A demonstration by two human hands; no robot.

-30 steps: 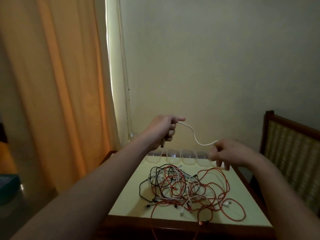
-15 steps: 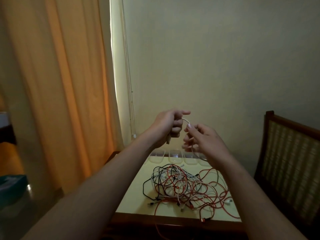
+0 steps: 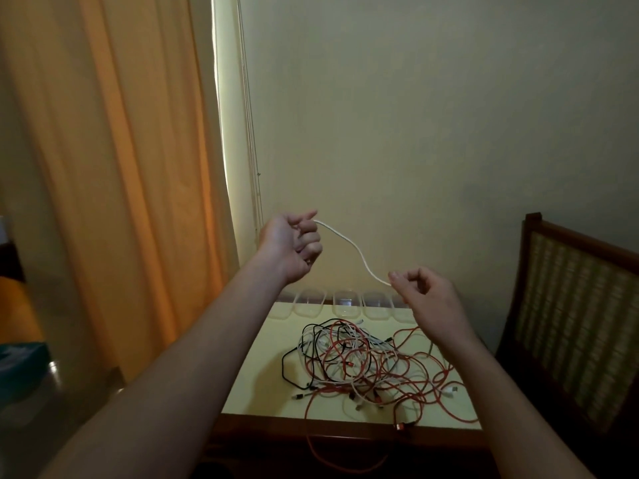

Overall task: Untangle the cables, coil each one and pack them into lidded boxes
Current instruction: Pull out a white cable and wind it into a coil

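Both hands are raised above the worktop point(image 3: 257, 371) with a white cable point(image 3: 349, 244) slung between them. The left hand point(image 3: 292, 247) has its fingers curled round one end of it. The right hand point(image 3: 425, 295) pinches the other end between thumb and forefinger, its remaining fingers loosely bent. Half a second ago the right fingertips were up against the left fist; now the hands have drawn apart again, much as they stood a second ago, and a sagging span of cable shows between them. That close-and-open rhythm reads as coiling: each pass hands a loop to the left hand, then the right slides out for the next length. Any loops already gathered in the left fist are hidden, and I cannot tell whether the cable runs on below the right hand. The rest of the job is barely begun. The tangle of red, white and black cables point(image 3: 363, 364) lies in a heap on the worktop, with one red cable point(image 3: 332, 456) drooping over the near edge. The row of clear boxes point(image 3: 345, 302) along the far edge appears to hold nothing yet. A wooden chair point(image 3: 574, 305) stands to the right and an orange curtain point(image 3: 121, 167) hangs to the left.
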